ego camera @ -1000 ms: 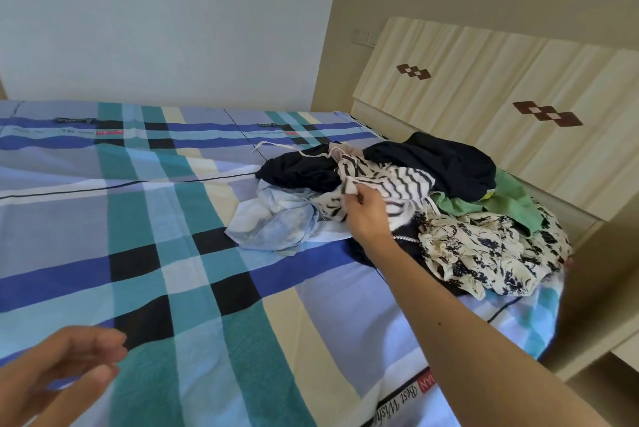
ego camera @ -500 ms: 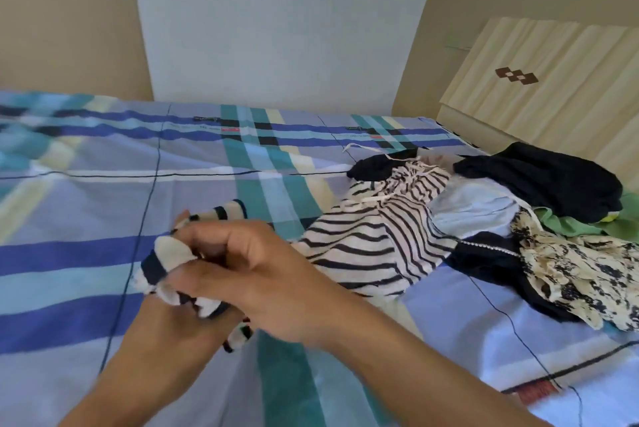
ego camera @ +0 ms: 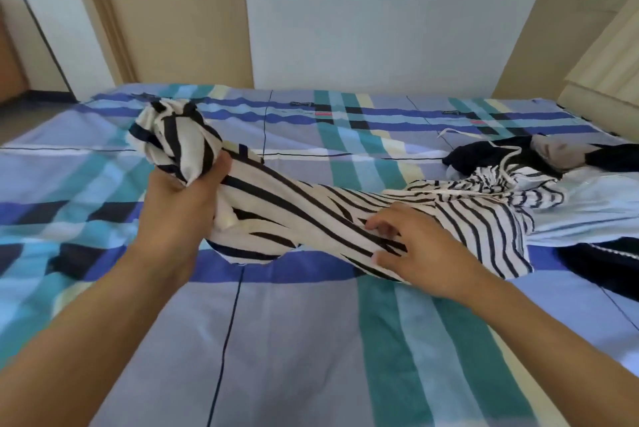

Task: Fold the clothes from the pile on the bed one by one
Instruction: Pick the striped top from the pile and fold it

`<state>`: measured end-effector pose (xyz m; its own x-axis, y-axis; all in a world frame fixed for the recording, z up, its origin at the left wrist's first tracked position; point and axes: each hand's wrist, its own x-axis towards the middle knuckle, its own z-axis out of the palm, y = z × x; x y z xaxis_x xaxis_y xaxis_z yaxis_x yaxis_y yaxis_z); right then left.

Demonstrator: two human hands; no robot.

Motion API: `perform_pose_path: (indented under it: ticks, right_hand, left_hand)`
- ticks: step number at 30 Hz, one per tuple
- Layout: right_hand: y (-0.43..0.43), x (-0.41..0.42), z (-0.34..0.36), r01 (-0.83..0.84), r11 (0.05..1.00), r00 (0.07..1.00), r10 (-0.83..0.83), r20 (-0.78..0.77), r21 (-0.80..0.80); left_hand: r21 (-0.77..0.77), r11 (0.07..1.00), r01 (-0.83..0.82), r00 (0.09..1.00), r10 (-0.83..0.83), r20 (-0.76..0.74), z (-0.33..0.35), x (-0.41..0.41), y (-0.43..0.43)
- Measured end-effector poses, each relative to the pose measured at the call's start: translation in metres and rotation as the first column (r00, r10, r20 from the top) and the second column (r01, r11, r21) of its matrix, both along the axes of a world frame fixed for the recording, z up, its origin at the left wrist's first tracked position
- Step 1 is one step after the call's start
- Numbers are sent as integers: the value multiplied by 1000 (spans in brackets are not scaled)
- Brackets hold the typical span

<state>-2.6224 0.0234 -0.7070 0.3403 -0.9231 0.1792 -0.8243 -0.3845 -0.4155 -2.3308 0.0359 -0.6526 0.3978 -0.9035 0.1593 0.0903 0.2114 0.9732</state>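
A white garment with black stripes (ego camera: 304,208) stretches across the bed from the left centre toward the pile at the right. My left hand (ego camera: 183,195) grips its bunched end, lifted off the sheet. My right hand (ego camera: 411,246) lies on the garment's middle, fingers curled and pinching the fabric near its lower edge. The pile of clothes (ego camera: 539,160) sits at the right edge: a dark piece with a white drawstring, a pale blue piece and more dark cloth, partly cut off by the frame.
The bed wears a plaid sheet (ego camera: 294,340) of blue, teal, lilac and cream. A wooden headboard (ego camera: 608,80) stands at the far right. Behind the bed rise a white wall and beige panels (ego camera: 179,11). A strip of floor shows at the far left.
The view has swung left. The striped garment has been pulled out of the pile and stretched leftward. My right hand let go of the bunched end and now pinches its middle.
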Motion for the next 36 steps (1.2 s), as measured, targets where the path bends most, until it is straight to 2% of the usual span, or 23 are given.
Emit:
perform_pose_path:
  ticks: [4, 6, 9, 11, 12, 14, 16, 17, 19, 21, 23, 26, 27, 28, 29, 30, 31, 32, 34, 36]
  right_hand:
    - [-3, -7, -14, 60, 998, 995, -59, -80, 5]
    - [-3, -7, -17, 38, 998, 998, -36, -56, 43]
    - [-5, 3, -8, 68, 980, 967, -111, 228, 188]
    - [-9, 6, 3, 125, 951, 854, -249, 458, 284]
    - [-10, 8, 8, 146, 931, 772, -319, 550, 334]
    - [-10, 11, 18, 105, 893, 564, -416, 713, 438]
    - [-7, 15, 27, 9, 865, 361, -470, 805, 502]
    - [-4, 16, 32, -32, 852, 315, -487, 815, 522]
    - [-1, 19, 38, -88, 827, 269, -517, 813, 555]
    - [1, 19, 41, -107, 813, 219, -542, 812, 572]
    - [1, 18, 43, -147, 804, 202, -546, 813, 576]
    - [4, 9, 47, -278, 815, 276, -439, 855, 508]
    - [6, 6, 48, -269, 835, 346, -382, 857, 481]
    - [9, 3, 50, -217, 861, 473, -320, 821, 460]
    - [12, 1, 52, -133, 894, 645, -250, 722, 428]
    - [13, -1, 53, -36, 929, 809, -189, 556, 368]
    - [14, -4, 52, 23, 962, 924, -124, 361, 271]
    - [13, -7, 50, 37, 986, 985, -63, 161, 161]
    - [9, -15, 42, 35, 999, 993, -33, -110, 10]
    - [-1, -24, 31, 89, 993, 975, -104, -195, -82]
  left_hand:
    - [23, 999, -41, 998, 40, 41, 7, 27, -3]
    - [48, 996, -70, 992, 65, 104, 5, 36, -4]
    - [105, 986, -128, 958, 95, 272, -5, 48, -7]
    - [159, 976, -147, 907, 69, 416, -14, 58, -9]
    - [174, 970, -173, 846, 55, 530, -19, 61, -8]
    - [141, 964, -228, 623, 33, 782, -26, 61, -3]
    - [75, 989, -129, 436, -12, 900, -32, 52, 4]
    - [96, 995, -19, 390, -81, 917, -34, 45, 7]
    - [252, 952, 171, 301, -294, 907, -48, 31, 10]
    - [402, 886, 231, 169, -443, 880, -67, 21, 9]
    - [467, 852, 236, 65, -493, 868, -88, 14, 4]
    - [490, 851, 188, 55, -507, 860, -110, 12, -8]
    - [483, 859, 168, 53, -497, 866, -113, 13, -13]
    - [470, 870, 152, 49, -482, 875, -114, 14, -18]
    - [452, 880, 146, 66, -464, 883, -113, 15, -21]
    - [432, 888, 158, 126, -452, 883, -111, 15, -24]
    - [395, 902, 175, 213, -427, 879, -107, 16, -26]
    - [349, 919, 185, 307, -391, 867, -102, 17, -29]
    - [251, 953, 170, 477, -302, 825, -88, 20, -33]
    - [170, 973, 159, 586, -231, 776, -72, 22, -36]
